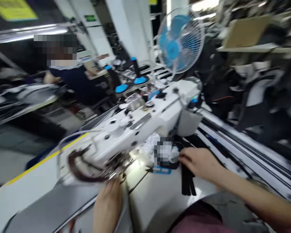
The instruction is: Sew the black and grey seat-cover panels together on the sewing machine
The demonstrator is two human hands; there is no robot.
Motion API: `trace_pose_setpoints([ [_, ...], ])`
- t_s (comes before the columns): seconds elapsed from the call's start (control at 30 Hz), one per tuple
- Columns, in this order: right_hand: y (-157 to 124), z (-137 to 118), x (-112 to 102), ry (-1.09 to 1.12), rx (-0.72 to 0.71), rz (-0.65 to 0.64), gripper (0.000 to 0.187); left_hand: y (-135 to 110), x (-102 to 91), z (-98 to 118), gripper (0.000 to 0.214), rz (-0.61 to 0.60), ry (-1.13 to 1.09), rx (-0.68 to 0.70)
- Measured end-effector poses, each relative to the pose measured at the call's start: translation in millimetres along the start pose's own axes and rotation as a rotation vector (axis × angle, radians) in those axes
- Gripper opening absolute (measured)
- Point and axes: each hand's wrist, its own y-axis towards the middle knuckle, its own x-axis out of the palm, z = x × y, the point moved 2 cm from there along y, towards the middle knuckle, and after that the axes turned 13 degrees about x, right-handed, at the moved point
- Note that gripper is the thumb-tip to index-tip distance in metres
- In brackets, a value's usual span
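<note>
A white sewing machine (145, 119) crosses the middle of the view, its lamp lighting the work surface by the needle. My left hand (109, 200) is at the presser foot area, fingers bent together at the edge of a grey fabric piece (53, 204) with dark and white edging. My right hand (201, 161) is closed in a pinch beside a dark holder (169, 165) with whitish stuff in it. What its fingertips grip is blurred. Black strips (188, 181) lie just below those fingertips. Blue-handled thread snips (162, 170) rest between the hands.
Thread cones (121, 87) stand behind the machine, near a blue-bladed fan (176, 45). Another person (74, 81) sits at the far left by a table piled with material. Long dark and white strips (247, 152) run along the right. Shelves and dark fabric fill the back right.
</note>
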Motion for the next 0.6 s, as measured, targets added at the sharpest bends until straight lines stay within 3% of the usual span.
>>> trace_pose_setpoints([
  [0.07, -5.7, 65.5, -14.3, -0.195, 0.370, 0.092, 0.021, 2.1, 7.4, -11.2, 0.037, 0.048, 0.011, 0.075],
  [0.1, -9.5, 93.0, -15.6, -0.282, 0.512, 0.073, 0.021, 3.3, 9.5, -14.0, 0.036, 0.062, 0.022, 0.099],
  [0.2, -16.4, 139.1, -3.5, -0.277, 0.634, -0.044, 0.029, 4.3, 10.4, -15.7, 0.032, 0.067, 0.071, 0.117],
  [0.3, -16.9, 142.4, 8.5, -0.172, 0.618, -0.027, 0.026, 3.5, 8.8, -17.8, 0.033, 0.034, 0.114, 0.105],
  [0.43, -13.3, 138.1, 0.4, -0.035, 0.608, 0.113, 0.013, 9.5, -3.4, -12.5, 0.027, 0.040, 0.046, 0.184],
  [0.5, -11.0, 141.8, -8.2, 0.091, 0.530, 0.092, 0.008, 19.8, -18.1, 2.2, 0.025, 0.034, -0.053, 0.254],
  [0.6, -11.6, 147.3, -23.0, 0.230, 0.441, 0.040, 0.022, 46.4, -46.5, 40.4, 0.025, 0.002, -0.241, 0.346],
])
